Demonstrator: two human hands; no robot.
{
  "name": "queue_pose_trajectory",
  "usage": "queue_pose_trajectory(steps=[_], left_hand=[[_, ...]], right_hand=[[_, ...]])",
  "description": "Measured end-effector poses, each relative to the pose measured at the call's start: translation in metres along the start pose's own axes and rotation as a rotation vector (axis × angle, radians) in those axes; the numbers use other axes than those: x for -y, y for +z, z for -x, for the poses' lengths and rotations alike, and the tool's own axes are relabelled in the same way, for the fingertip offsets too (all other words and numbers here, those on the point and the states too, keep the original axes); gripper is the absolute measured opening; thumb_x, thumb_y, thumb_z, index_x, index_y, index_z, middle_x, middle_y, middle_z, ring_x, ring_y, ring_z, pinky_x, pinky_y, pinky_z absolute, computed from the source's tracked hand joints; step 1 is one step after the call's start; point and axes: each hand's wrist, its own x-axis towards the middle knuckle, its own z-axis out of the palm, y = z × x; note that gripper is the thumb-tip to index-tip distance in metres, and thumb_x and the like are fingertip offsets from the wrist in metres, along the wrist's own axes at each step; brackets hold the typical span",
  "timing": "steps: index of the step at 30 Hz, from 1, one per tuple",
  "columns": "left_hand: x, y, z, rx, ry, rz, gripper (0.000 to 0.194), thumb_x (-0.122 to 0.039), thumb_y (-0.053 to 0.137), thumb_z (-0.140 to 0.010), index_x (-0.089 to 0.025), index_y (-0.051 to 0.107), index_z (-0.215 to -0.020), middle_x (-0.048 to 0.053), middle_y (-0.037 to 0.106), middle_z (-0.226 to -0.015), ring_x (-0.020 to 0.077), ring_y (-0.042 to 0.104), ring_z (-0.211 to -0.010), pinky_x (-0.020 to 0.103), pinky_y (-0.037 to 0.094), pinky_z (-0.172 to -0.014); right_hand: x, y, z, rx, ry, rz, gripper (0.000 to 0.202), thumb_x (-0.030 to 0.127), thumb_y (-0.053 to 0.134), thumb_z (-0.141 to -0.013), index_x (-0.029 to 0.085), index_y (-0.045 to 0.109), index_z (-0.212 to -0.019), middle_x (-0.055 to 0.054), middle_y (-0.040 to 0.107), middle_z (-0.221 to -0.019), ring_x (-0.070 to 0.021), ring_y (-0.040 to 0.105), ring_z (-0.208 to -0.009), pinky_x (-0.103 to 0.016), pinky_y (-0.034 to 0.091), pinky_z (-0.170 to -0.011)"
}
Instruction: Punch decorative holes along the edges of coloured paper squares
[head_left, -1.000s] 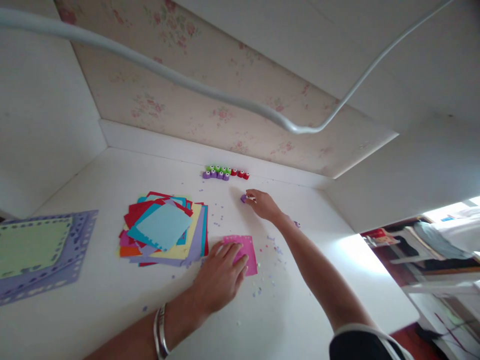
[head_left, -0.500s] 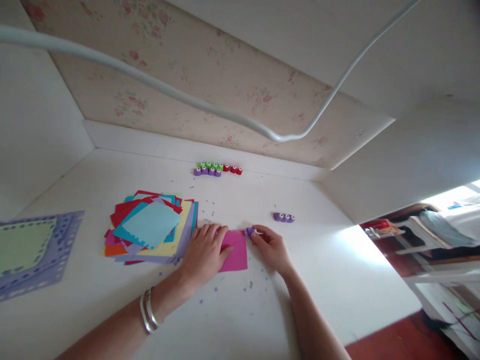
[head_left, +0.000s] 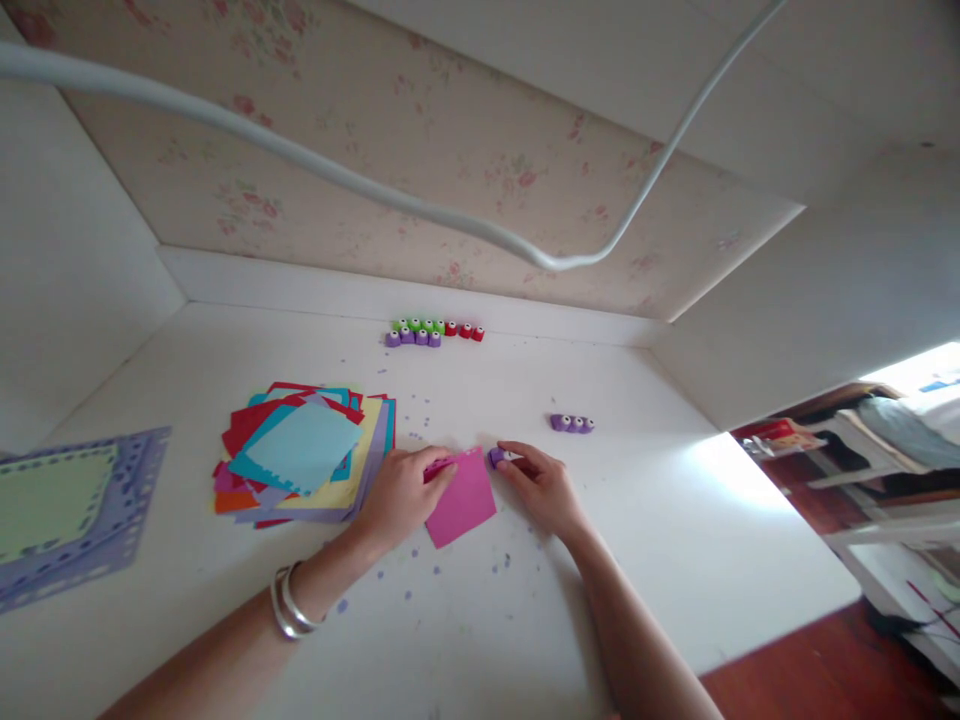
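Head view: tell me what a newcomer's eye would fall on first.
The pile of coloured sheets, left of centre on the white table, likely catches the eye first. Next comes the bright pink paper in the left hand, the right hand beside it holding a small purple punch. More coloured punches cluster at the table's back.

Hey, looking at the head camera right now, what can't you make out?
Head view:
Pink square paper: partly covered by the left hand.
Small purple plastic punch: partly hidden by the right hand; its cutting shape is too small to tell.
Multicoloured paper pile: lower sheets hidden by upper ones.
Pale green rectangular paper sheet: cut off by the left edge.
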Motion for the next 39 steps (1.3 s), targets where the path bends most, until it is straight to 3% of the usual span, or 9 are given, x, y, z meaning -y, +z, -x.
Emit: queue_pose_trajectory(steps=[14, 31, 36, 39], left_hand=[[-0.006, -0.001, -0.001, 0.036, -0.042, -0.108, 0.022, -0.033, 0.056, -0.09, -0.024, 0.074, -0.099, 0.001, 0.076, -0.094, 0.0203, 0.07, -0.085, 0.034, 0.046, -0.085], [-0.004, 0.003, 0.001, 0.033, 0.011, -0.194, 0.022, -0.032, 0.058, -0.09, -0.023, 0.069, -0.106, 0.003, 0.076, -0.095, 0.0207, 0.069, -0.083, 0.038, 0.045, -0.087], [-0.008, 0.003, 0.008, -0.061, 0.073, -0.216, 0.026, -0.031, 0.056, -0.092, -0.021, 0.06, -0.116, 0.006, 0.067, -0.111, 0.0217, 0.062, -0.103, 0.039, 0.044, -0.093], [-0.017, 0.001, 0.02, -0.122, 0.148, -0.331, 0.028, -0.03, 0.052, -0.094, -0.02, 0.059, -0.12, 0.011, 0.06, -0.119, 0.0273, 0.054, -0.112, 0.046, 0.042, -0.097]], right_hand=[[0.009, 0.007, 0.002, -0.051, -0.103, -0.036, 0.023, 0.031, 0.071, -0.079, 0.022, 0.074, -0.1, -0.008, 0.074, -0.097, -0.0198, 0.07, -0.074, -0.035, 0.059, -0.071], [0.012, 0.008, 0.003, 0.043, -0.217, 0.077, 0.02, 0.031, 0.068, -0.083, 0.026, 0.074, -0.101, -0.008, 0.07, -0.109, -0.0216, 0.068, -0.089, -0.035, 0.058, -0.077], [0.018, 0.006, -0.001, 0.06, -0.248, 0.115, 0.02, 0.033, 0.058, -0.09, 0.025, 0.075, -0.098, -0.007, 0.072, -0.103, -0.023, 0.066, -0.096, -0.037, 0.054, -0.086], [0.017, 0.005, -0.005, 0.029, -0.173, 0.113, 0.026, 0.039, 0.055, -0.092, 0.023, 0.074, -0.099, -0.009, 0.072, -0.103, -0.0209, 0.068, -0.082, -0.034, 0.057, -0.076]])
